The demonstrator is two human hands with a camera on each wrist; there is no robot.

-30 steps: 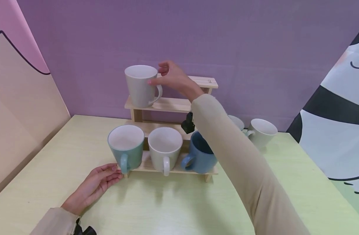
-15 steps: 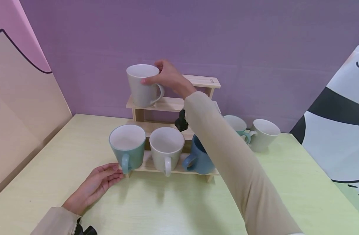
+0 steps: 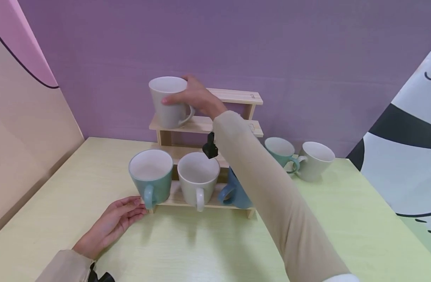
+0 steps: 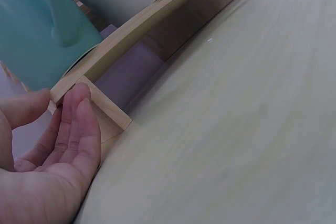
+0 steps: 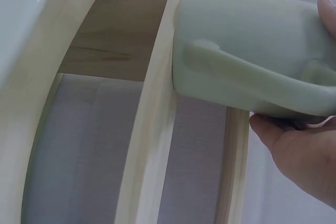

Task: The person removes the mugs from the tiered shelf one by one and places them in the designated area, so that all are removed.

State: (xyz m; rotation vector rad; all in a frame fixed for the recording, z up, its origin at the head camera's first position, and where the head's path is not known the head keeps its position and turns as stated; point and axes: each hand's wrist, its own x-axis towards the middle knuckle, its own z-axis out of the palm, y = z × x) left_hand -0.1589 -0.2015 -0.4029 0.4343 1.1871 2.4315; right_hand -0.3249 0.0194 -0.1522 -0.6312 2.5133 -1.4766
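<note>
A stepped wooden rack (image 3: pixel 252 96) stands on the table. On its third step up, at the left end, sits a white mug (image 3: pixel 166 107), handle to the right. My right hand (image 3: pixel 195 98) grips this mug near the rim, thumb on the near side and fingers behind. The right wrist view shows the mug's base (image 5: pixel 181 51) against the step. My left hand (image 3: pixel 116 219) holds the left front end of the lowest step, thumb above and fingers by the leg (image 4: pixel 107 106). Along that step stand a teal mug (image 3: pixel 155 192), another white mug (image 3: pixel 194 192) and a blue mug (image 3: pixel 236 194), partly hidden by my right sleeve.
Behind the right forearm, a second teal mug (image 3: pixel 280 150) and a further white mug (image 3: pixel 315 162) stand on the table (image 3: pixel 363 219), handles close together. A purple backdrop (image 3: pixel 307 58) rises behind the rack.
My right hand has closed in from the mug's handle side and wrapped around its upper body, the forearm shifting left. The mugs and my left hand stay put.
</note>
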